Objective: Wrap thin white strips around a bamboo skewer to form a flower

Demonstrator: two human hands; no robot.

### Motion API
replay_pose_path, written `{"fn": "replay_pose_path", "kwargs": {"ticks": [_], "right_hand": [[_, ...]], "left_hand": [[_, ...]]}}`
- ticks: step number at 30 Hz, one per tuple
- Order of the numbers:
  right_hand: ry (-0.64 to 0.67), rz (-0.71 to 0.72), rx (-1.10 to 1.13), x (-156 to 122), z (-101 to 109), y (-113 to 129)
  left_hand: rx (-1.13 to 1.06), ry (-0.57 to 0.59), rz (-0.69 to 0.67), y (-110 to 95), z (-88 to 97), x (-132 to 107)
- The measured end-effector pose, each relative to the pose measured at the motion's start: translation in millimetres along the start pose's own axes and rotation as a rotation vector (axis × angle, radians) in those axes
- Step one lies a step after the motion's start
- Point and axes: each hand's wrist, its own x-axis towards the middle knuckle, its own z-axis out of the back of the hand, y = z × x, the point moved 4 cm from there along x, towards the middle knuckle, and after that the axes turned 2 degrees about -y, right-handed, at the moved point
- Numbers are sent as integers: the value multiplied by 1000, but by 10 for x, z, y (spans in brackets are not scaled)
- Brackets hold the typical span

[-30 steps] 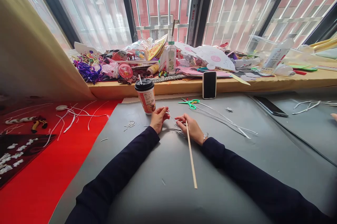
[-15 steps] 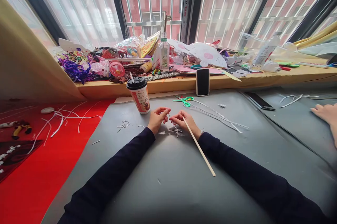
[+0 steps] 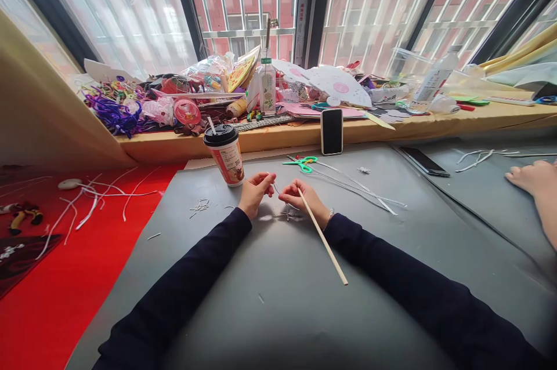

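Observation:
My left hand (image 3: 256, 196) pinches one end of a thin white cord (image 3: 277, 188) between thumb and fingertips. The cord runs in a short curve to my right hand (image 3: 308, 202), whose fingers are closed on its other part. A pale wooden stick (image 3: 325, 242) is also gripped in my right hand, slanting down toward me over the grey table. Under my fingers, a small white knotted piece (image 3: 288, 213) shows partly; whether it joins the cord I cannot tell. Green-handled scissors (image 3: 306, 164) lie just beyond my right hand.
A lidded paper cup (image 3: 226, 155) stands behind my left hand. White cords (image 3: 365, 187) and a phone (image 3: 423, 161) lie to the right; another phone (image 3: 332, 132) leans on the cluttered ledge (image 3: 278, 138). Cord scraps (image 3: 200, 206) lie left. Another person's hand (image 3: 528, 177) rests far right.
My hands have drawn slightly apart, and more of the white cord shows between them. The whole view has shifted a little. The stick stays in my right hand.

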Motion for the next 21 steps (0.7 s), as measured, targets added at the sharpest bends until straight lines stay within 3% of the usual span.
{"fn": "replay_pose_path", "kwargs": {"ticks": [16, 21], "right_hand": [[89, -72, -96, -29, -53, -25], [-5, 10, -389, -57, -26, 5]], "left_hand": [[-55, -213, -17, -35, 226, 106], [-85, -307, -32, -50, 294, 137]]}}
